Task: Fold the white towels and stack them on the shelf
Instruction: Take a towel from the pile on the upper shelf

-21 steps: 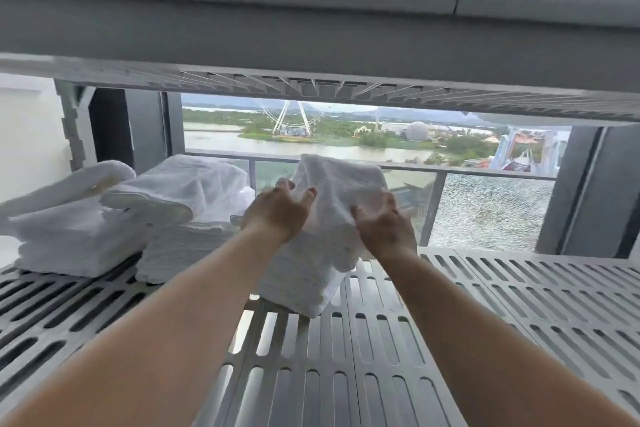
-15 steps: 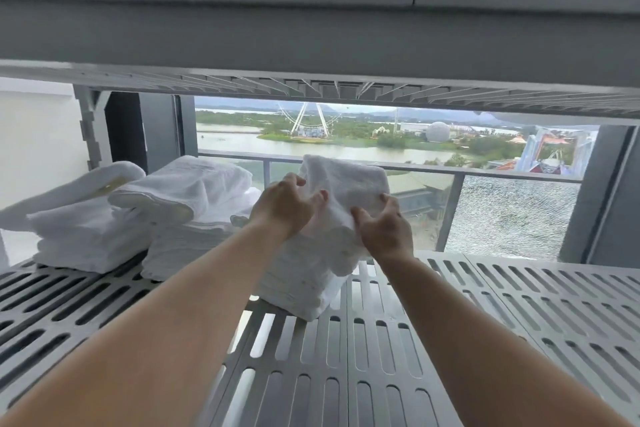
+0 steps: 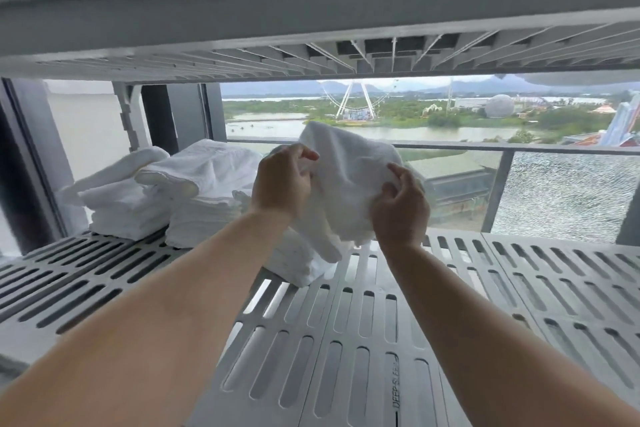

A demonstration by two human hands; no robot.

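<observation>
A folded white towel (image 3: 349,177) is held up above a low pile of white towels (image 3: 298,263) on the grey slotted shelf (image 3: 346,340). My left hand (image 3: 282,184) grips the towel's left edge with curled fingers. My right hand (image 3: 400,208) grips its right side near the lower corner. The towel's bottom hangs loosely over the pile. Two more stacks of folded white towels stand to the left: a middle stack (image 3: 204,194) and a far-left stack (image 3: 121,198).
The underside of a higher grey shelf (image 3: 346,55) hangs low over the towels. A window with a railing (image 3: 519,149) is right behind the shelf. The shelf's right half (image 3: 554,281) holds nothing. A dark frame post (image 3: 31,166) borders the left.
Both hands have lifted the towel slightly and turned it, with the left hand now pinching its upper left edge. The camera has moved closer and to the left.
</observation>
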